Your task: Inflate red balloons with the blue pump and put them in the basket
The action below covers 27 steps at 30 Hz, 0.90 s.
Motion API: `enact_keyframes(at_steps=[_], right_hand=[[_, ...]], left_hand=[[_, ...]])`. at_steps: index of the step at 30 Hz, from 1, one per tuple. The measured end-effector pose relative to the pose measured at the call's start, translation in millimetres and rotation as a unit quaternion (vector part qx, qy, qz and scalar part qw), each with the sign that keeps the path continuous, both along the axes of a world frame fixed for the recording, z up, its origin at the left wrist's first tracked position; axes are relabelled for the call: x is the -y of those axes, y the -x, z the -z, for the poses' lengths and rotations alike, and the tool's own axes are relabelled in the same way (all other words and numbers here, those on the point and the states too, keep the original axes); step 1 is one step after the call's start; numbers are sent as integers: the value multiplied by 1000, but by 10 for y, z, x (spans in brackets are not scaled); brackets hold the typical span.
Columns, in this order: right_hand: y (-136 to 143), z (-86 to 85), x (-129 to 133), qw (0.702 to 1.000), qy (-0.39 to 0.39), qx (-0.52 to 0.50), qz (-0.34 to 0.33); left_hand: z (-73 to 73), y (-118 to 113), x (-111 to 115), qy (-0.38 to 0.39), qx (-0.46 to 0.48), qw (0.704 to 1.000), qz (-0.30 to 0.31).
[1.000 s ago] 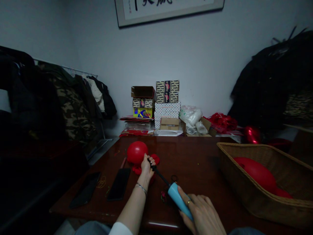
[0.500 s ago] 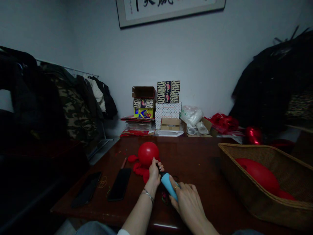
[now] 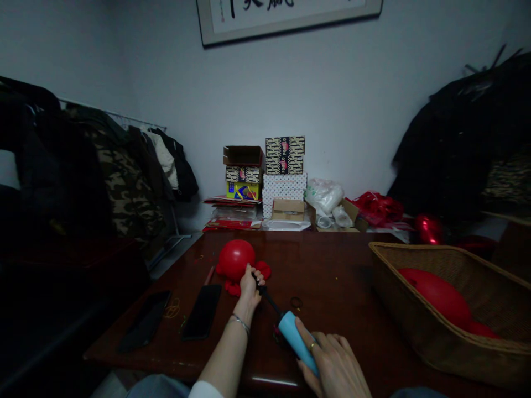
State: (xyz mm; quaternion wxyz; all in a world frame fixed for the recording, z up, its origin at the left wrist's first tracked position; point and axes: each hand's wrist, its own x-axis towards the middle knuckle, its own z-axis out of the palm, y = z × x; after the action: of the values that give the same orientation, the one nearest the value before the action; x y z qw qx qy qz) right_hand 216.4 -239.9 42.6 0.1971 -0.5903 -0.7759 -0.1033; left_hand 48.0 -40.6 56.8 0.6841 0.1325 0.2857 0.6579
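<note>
A round red balloon (image 3: 236,260), partly inflated, sits at the nozzle end of a hand pump (image 3: 297,342) with a light blue barrel and a black rod. My left hand (image 3: 250,283) is closed around the balloon's neck and the pump's black nozzle end; the exact join is hidden by the fingers. My right hand (image 3: 334,359) grips the blue barrel, with the black rod showing between the two hands. Limp red balloons (image 3: 263,270) lie on the table beside and behind my left hand.
On the right a wicker basket (image 3: 415,326) holds an inflated red balloon (image 3: 435,293). Left on the brown table (image 3: 332,254) lie two dark phones (image 3: 202,312) and yellow rubber bands (image 3: 172,308). A dark ring (image 3: 296,302) lies mid-table. Boxes (image 3: 284,193) are stacked behind.
My right hand has drawn the blue barrel back toward me, exposing the black rod. My left hand and the balloon have shifted left.
</note>
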Motion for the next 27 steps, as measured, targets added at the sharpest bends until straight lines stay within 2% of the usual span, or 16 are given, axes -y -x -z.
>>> enact_keyframes(at_steps=[5, 9, 19, 27], right_hand=[[-212, 68, 125, 999, -30, 9, -44], [-236, 11, 142, 999, -33, -3, -43], [69, -262, -39, 1000, 12, -16, 23], [295, -446, -294, 997, 52, 2, 57]], left_hand=[[-90, 82, -42, -14, 16, 1000, 8], [-143, 81, -53, -12, 27, 1000, 10], [-155, -35, -30, -16, 23, 1000, 15], [-38, -249, 112, -12, -10, 999, 42]])
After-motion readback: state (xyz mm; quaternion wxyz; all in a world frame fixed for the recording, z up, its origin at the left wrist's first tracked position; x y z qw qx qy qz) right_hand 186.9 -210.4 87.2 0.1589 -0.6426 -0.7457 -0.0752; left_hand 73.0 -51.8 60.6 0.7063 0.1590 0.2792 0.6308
